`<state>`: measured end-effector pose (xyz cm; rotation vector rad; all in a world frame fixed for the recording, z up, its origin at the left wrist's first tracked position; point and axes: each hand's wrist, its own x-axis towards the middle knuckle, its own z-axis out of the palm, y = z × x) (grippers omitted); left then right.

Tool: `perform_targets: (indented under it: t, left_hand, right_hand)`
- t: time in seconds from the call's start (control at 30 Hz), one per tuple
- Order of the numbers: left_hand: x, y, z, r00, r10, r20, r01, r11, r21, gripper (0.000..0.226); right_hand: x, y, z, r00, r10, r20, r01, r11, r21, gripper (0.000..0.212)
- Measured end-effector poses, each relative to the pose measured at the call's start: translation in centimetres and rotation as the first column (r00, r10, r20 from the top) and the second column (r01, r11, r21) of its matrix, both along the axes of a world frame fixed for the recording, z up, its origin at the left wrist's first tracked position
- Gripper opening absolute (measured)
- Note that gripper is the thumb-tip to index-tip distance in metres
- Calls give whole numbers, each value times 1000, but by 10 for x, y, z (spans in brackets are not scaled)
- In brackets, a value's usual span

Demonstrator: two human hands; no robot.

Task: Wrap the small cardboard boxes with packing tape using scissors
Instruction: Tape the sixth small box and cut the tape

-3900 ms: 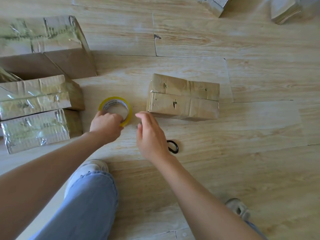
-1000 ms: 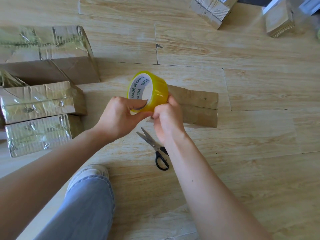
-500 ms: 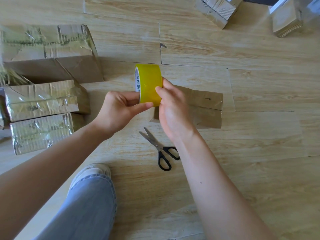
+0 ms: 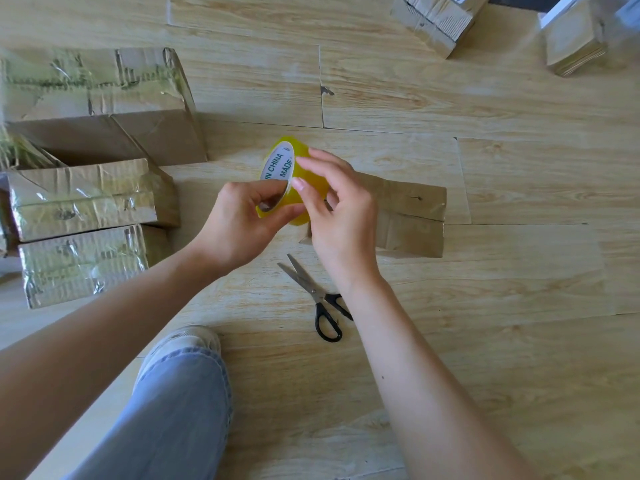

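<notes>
A yellow roll of packing tape is held up above the floor. My left hand grips it from below, thumb through the core. My right hand rests its fingertips on the roll's outer face, fingers spread, feeling along the tape. Behind my right hand lies a small plain cardboard box on the wooden floor, partly hidden by the hand. Black-handled scissors lie open on the floor just below the hands, blades pointing up-left.
Three tape-wrapped boxes sit at the left: a large one and two small ones. More boxes lie at the top right. My jeans leg and shoe are at the bottom left.
The tape roll was picked up off the floor and turned in my hands; its printed core now faces me more. My right fingers have slid over its outer face.
</notes>
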<state>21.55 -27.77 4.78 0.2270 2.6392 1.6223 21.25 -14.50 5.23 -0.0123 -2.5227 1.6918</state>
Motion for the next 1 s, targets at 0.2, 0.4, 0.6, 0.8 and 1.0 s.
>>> perform_targets:
  t: [0.2,0.4,0.6,0.8,1.0]
  left_hand:
    - [2,-2,-2,1000,-8,23,8,1000,-8,18]
    - [3,-4,-4,999,-11,31,12,999,-51,12]
    - [-1,-11,-3,998,-53,28,55,996,-69,25]
    - [6,-3,6,997,-37,-74,36,999,-19,39]
    - [5,-4,2,998,-19,-66,19,1000,-2,7]
  right_hand:
    - [0,1,1,998,-18,68,23,997,-78,16]
    - [-6,5,9,988,84,131,-85,996,2,9]
    - [-1,2,12,974,70,214,-40,989,-139,8]
    - [-7,-12,25,834,124,537,297,720,-627,41]
    - [-4,-10,25,837,226,498,305,563,-768,32]
